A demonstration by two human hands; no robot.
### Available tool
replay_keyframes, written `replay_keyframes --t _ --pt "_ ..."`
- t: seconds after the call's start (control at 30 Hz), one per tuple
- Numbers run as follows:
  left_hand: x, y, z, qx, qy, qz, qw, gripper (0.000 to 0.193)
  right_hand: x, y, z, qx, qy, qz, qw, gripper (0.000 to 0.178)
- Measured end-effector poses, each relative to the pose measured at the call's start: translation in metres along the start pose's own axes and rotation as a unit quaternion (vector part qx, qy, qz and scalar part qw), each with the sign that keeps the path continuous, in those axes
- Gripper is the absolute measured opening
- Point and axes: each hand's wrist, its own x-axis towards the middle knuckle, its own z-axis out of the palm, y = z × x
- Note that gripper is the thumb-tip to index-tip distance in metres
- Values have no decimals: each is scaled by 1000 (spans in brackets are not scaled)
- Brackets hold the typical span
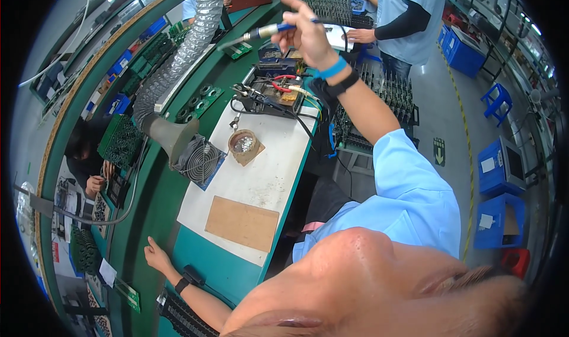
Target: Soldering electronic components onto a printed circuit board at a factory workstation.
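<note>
High in the view, my right hand is closed round the handle of a soldering iron, whose metal tip points left. A blue band and a black strap circle that wrist. Down at the lower left, my left hand rests by the green bench edge, fingers loosely bent and thumb apart, with nothing visible in it. Between the hands lies a white sheet on the bench. On it are a brown rectangular board and a round dish with silvery bits. Beyond the dish, red-handled pliers lie at a dark tool holder.
A silver fume hose ends in a funnel beside a small fan. Green circuit boards lie along the line. Racks of boards stand to the right, near a co-worker in a blue shirt. Another person's hand works across the line.
</note>
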Motion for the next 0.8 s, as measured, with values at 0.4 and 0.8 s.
replay_keyframes --t 0.4,0.8 --pt "5 0 4 10 -16 -16 1000 68 -180 102 26 36 -114 175 977 31" --pt "3 1 1 12 -19 -12 1000 68 -215 128 25 64 -81 191 976 38"
